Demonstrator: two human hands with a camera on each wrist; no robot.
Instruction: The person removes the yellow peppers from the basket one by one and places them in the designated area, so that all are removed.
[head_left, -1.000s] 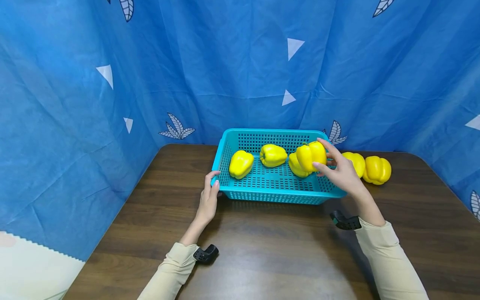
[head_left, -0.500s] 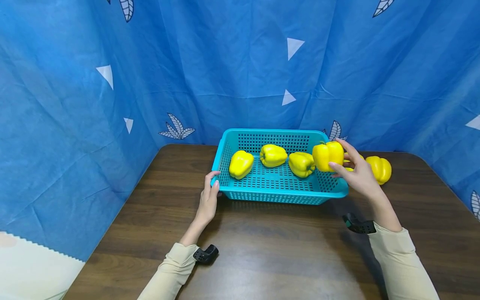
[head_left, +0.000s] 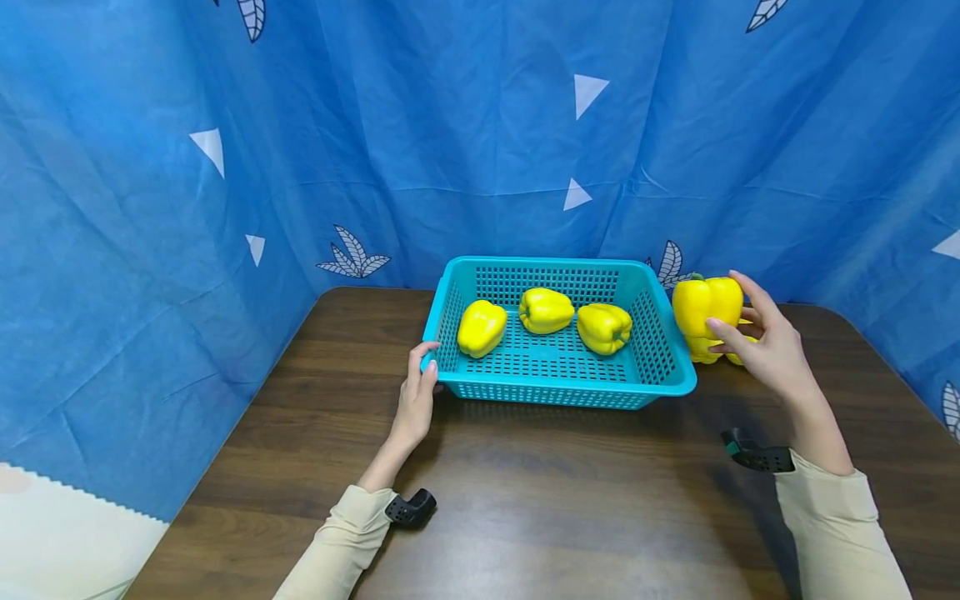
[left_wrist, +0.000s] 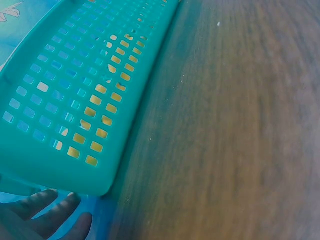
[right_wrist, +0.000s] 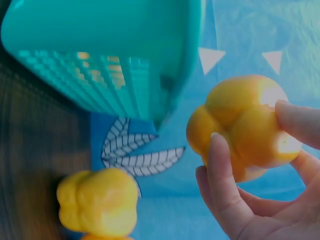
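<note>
My right hand (head_left: pixel 772 350) grips a yellow bell pepper (head_left: pixel 705 304) between thumb and fingers, held up just beyond the right end of a turquoise plastic basket (head_left: pixel 555 392). The right wrist view shows the lobed underside of this held pepper (right_wrist: pixel 240 125). At the basket's near left corner, my left hand (head_left: pixel 415 404) holds the rim with its thumb and a finger. Three more yellow bell peppers lie apart in the basket: one at the left (head_left: pixel 482 328), one in the middle (head_left: pixel 546 311) and one at the right (head_left: pixel 604 328).
On the brown wooden table (head_left: pixel 540 492), other yellow peppers (right_wrist: pixel 100 200) lie right of the basket, mostly hidden behind the right hand and held pepper in the head view. A blue patterned curtain (head_left: pixel 480 133) hangs along the table's back and sides.
My right hand has carried the held pepper rightward, from above the basket to past its right rim. The right-hand pepper inside is now fully visible. My left hand has stayed put.
</note>
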